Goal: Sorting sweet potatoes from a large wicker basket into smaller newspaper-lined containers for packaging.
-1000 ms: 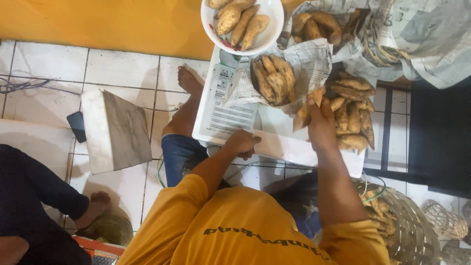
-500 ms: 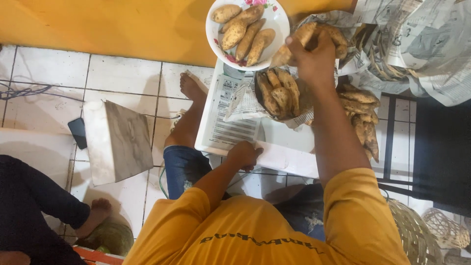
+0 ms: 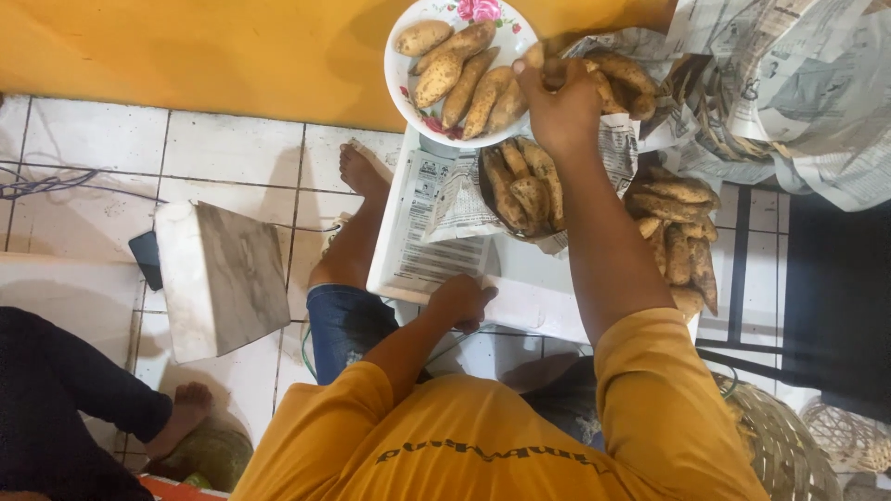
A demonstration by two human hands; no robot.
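head view, single frame, looking down over a person in a yellow shirt. white tray (image 3: pixel 520 297) sits in front of them on the tiled floor and is the landmark here. right hand (image 3: pixel 560 109) reaches past the tray's far edge to the rim of the white floral plate (image 3: pixel 408 42), fingers closed on a sweet potato (image 3: pixel 536 57) at the plate's right side; more sweet potatoes are piled on that plate. left hand (image 3: pixel 461 301) rests on the tray's near edge, fingers curled over the rim, nothing else in it. on the tray, newspaper (image 3: pixel 455 199) holds another pile of sweet potatoes (image 3: pixel 524 186). right of the tray, a further heap (image 3: pixel 682 232) lies on newspaper. left of the tray, a pale stone block (image 3: pixel 223 278) on the floor. near-left of the tray, another person's dark-clothed leg and bare foot (image 3: pixel 190 404). near-right of the tray, a woven basket (image 3: pixel 780 445).
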